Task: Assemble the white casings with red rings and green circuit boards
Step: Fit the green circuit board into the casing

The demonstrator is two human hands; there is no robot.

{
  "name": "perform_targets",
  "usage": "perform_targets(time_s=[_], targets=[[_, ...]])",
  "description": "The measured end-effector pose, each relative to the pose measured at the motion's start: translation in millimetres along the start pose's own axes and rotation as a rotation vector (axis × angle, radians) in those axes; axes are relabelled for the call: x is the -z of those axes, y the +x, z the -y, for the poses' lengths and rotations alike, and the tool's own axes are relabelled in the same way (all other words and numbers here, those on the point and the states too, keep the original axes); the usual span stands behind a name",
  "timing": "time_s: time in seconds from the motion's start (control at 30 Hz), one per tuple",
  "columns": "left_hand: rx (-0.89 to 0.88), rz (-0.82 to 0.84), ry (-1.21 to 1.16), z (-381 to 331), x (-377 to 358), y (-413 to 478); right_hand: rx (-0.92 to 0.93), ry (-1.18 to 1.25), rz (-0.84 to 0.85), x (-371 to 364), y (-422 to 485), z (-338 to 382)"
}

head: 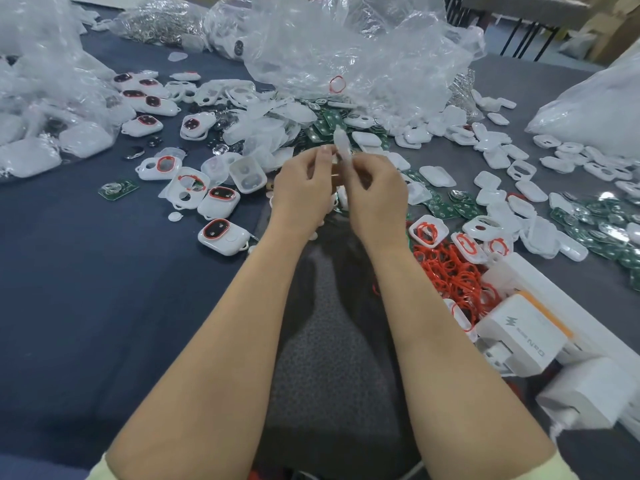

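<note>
Both hands meet at the middle of the table, above the scattered parts. My left hand (303, 188) and my right hand (374, 192) together pinch a small translucent white casing piece (341, 145) that stands on edge between the fingertips. Its lower part is hidden behind my fingers. Green circuit boards (446, 209) lie just right of my hands, and more green boards (329, 121) lie behind them. A heap of loose red rings (450, 275) sits at the right. White casings with red rings fitted (424, 232) rest beside that heap. Finished white casings (223, 235) lie to the left.
Crumpled clear plastic bags (346, 53) fill the back, and another bag (45, 98) is at the left. Loose white casing halves (498, 157) spread across the right. White boxes and a charger (519, 336) crowd the near right edge. A lone circuit board (117, 189) lies at left.
</note>
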State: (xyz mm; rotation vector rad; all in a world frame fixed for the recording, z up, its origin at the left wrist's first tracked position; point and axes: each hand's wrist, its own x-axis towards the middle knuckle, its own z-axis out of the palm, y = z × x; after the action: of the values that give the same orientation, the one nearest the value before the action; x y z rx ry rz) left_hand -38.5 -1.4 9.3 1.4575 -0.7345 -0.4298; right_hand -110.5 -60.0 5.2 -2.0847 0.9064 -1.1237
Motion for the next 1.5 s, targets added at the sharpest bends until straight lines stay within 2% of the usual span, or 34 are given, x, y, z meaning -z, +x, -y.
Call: perform_targets(time_s=[0.07,0.13,0.23,0.33,0.67,0.73,0.8,0.87,0.93,1.07,1.17,1.37,1.5], targets=[[0.004,-0.012,-0.042,0,2,0,-0.199,0.249,0.035,5,3,-1],[-0.004,-0.048,-0.042,1,6,0,-0.419,0.63,0.08,7,5,0],[-0.005,-0.058,-0.055,1,8,0,-0.591,0.982,0.135,9,6,4],[-0.013,-0.063,-0.082,-1,8,-1,-0.643,1.086,0.178,12,7,4],[0.055,-0.045,-0.217,-2,8,-2,-0.703,1.147,0.253,15,6,3],[0.053,-0.086,-0.194,1,8,0,-0.63,1.081,0.227,14,5,3],[0.025,-0.132,-0.141,3,9,2,-0.384,0.668,0.131,12,3,3],[0.014,-0.101,-0.171,3,7,2,-0.115,0.237,0.002,9,0,1],[0.054,-0.042,-0.249,0,5,1,0.036,0.058,-0.073,6,-2,2],[0.276,-0.029,-0.433,-5,12,7,0.147,-0.01,-0.01,12,0,-2],[0.356,-0.032,-0.476,-5,19,10,0.161,0.029,0.096,17,1,-2],[0.288,0.026,-0.326,4,17,7,0.123,0.041,0.183,19,-1,0],[0.244,0.012,-0.257,7,15,7,0.002,0.108,0.178,17,0,1]])
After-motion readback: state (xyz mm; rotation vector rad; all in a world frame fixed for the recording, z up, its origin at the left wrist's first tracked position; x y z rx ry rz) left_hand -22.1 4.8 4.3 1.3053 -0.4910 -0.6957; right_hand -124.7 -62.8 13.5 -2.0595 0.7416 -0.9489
